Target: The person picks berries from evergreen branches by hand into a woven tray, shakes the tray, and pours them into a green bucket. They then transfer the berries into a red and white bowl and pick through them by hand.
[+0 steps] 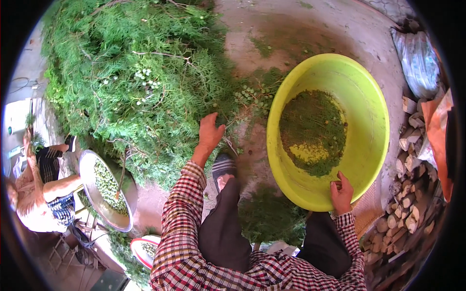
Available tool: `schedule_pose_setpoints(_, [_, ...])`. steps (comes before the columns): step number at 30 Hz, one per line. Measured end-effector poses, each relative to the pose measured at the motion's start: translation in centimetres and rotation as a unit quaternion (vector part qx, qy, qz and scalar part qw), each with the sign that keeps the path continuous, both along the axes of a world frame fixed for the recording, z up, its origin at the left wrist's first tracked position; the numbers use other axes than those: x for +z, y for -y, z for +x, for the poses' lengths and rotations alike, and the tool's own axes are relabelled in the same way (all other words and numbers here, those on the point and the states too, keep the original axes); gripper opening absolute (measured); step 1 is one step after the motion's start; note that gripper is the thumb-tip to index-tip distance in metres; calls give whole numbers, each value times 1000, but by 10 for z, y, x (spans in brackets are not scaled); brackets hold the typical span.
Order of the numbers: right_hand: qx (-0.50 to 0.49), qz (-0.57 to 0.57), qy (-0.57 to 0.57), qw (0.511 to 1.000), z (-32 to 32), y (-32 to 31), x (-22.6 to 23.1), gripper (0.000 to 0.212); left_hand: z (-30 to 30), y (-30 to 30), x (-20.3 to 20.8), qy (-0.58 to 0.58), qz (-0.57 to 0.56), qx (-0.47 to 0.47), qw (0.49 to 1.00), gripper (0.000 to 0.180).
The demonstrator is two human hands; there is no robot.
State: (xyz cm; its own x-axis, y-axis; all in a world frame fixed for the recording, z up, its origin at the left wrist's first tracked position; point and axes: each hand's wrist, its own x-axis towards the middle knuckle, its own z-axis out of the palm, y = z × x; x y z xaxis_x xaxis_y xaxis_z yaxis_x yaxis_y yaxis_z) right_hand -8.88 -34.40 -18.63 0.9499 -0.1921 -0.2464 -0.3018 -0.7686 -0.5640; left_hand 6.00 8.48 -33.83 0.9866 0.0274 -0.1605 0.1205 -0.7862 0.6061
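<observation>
My left hand (209, 136) reaches over the right edge of a big heap of green conifer branches (145, 82), its thumb and fingers apart with nothing seen between them. Beside it on the ground lies a sprig with pale green cones (253, 97). My right hand (342, 193) is over the near rim of a large yellow-green plastic tub (366, 126), thumb and forefinger apart and empty. Loose green and brown needle bits (313, 126) cover much of the tub's bottom. Whether the right hand rests on the rim, I cannot tell.
At left, another person (39, 194) sits by a metal basin (128, 194) of small green cones. A red-rimmed bowl (138, 250) stands near my left elbow. Chopped firewood (398, 218) is stacked at right, below a plastic sack (417, 60). More greenery (272, 216) lies between my legs.
</observation>
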Motion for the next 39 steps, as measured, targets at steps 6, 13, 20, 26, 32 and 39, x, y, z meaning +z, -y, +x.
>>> schedule_pose_setpoints(6, [7, 0, -2, 1000, 1, -4, 1, 39, 4, 14, 19, 23, 109, -33, 993, 43])
schedule_pose_setpoints(13, [16, -15, 0, 1000, 0, 3, 2, 39, -27, 28, 27, 54, 64, 34, 996, 38])
schedule_pose_setpoints(20, [14, -11, 3, 1000, -3, 6, -8, 39, -24, 35, 9, 0, 119, 112, 987, 34])
schedule_pose_setpoints(26, [3, -7, 24, 1000, -5, 6, -6, 38, -29, 30, 21, -72, 50, 140, 986, 29])
schedule_pose_setpoints(32, [90, 9, -49, 995, 1, -7, 9, 43, -46, 31, 40, -137, -55, 127, 981, 36])
schedule_pose_setpoints(39, [430, -53, -69, 898, 1, -83, 51, 54, -68, 50, 21, -185, -101, 262, 942, 61])
